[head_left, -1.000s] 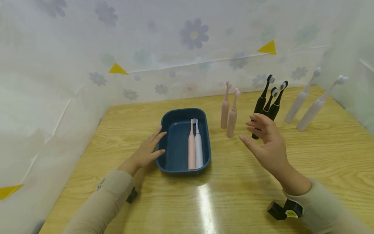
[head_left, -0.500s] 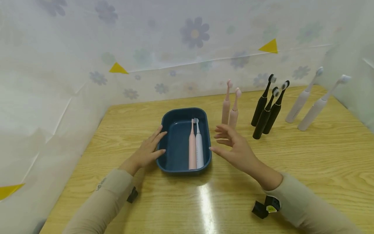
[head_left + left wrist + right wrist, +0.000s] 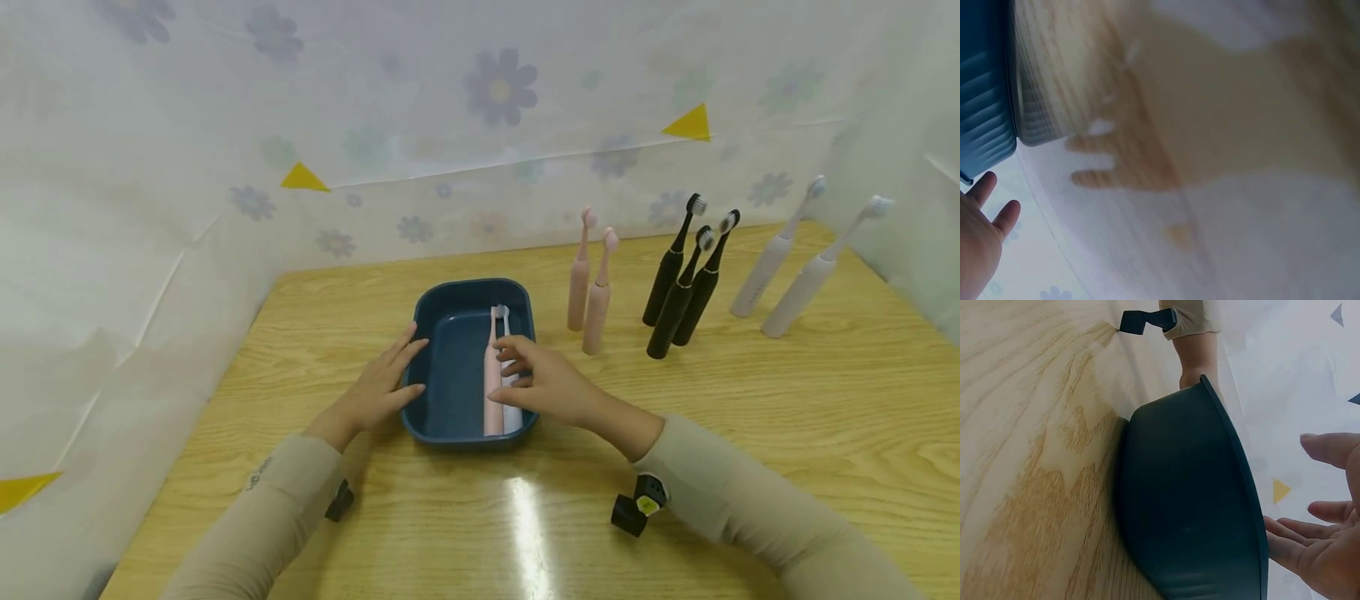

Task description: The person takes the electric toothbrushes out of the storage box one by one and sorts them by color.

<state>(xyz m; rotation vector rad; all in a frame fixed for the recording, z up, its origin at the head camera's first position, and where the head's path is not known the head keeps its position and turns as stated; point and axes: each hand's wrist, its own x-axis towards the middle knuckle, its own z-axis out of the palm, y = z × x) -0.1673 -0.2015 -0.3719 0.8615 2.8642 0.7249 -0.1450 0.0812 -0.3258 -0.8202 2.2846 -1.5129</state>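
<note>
A dark blue bin [image 3: 450,367] stands on the table in the head view. Inside, along its right side, a pink electric toothbrush [image 3: 492,408] and a white electric toothbrush [image 3: 512,417] lie side by side. My left hand [image 3: 375,387] rests on the bin's left rim, its fingers spread. My right hand [image 3: 551,383] is over the bin's right side with loosely bent fingers and nothing held; it covers part of the white toothbrush. In the right wrist view, the right hand [image 3: 1329,550] appears beyond the bin's rim.
Right of the bin stand two pink electric toothbrushes [image 3: 596,317], several black electric toothbrushes [image 3: 671,312] and two white electric toothbrushes [image 3: 798,296], all upright. A flowered sheet [image 3: 420,108] hangs behind the wooden table [image 3: 315,325].
My right hand has moved left from in front of the black toothbrushes, past the pink ones, to over the bin. The left hand stays at the rim.
</note>
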